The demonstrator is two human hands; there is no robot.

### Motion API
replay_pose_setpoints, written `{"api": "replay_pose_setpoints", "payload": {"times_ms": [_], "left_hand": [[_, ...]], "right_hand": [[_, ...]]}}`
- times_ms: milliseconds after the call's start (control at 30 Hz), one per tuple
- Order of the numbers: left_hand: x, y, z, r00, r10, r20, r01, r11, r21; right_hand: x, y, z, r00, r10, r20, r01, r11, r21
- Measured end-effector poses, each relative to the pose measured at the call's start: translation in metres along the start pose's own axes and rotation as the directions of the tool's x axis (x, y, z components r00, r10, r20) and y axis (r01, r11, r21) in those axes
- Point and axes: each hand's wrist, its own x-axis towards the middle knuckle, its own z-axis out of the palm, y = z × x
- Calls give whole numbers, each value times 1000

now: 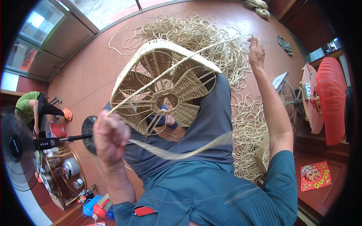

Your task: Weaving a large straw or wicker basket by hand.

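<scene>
A round-cornered woven piece (190, 91) of pale straw-coloured cord rests across my knees, tilted, with petal-shaped panels around a ring in its middle. Some gaps between the panels show bare ribs. Over it a cord (205, 49) stretches straight from hand to hand. My right hand (256, 54), arm reaching out at the upper right, is closed on the cord; a small dark tip shows at its fingers. Near my left thigh, my left hand (111, 135) is closed on the cord too, blurred by motion. A loose, blurred length of cord hangs from it across my lap.
Tangled cord heaps (184, 30) cover the floor beyond the woven piece and along my right side. A standing fan (17, 148) is on the left, near a wooden rack (68, 177). Behind it a person in green (28, 105) bends down. A red stool (332, 101) lies at right.
</scene>
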Motion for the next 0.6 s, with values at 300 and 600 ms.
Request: {"api": "replay_pose_setpoints", "payload": {"times_ms": [300,600], "left_hand": [[-63,57,-179,714,241,-657,-45,953,300],[-194,143,-347,274,424,-863,113,877,467]], "right_hand": [[-27,-31,9,974,-153,165,153,988,13],[3,-15,-1,989,88,122,-107,983,152]]}}
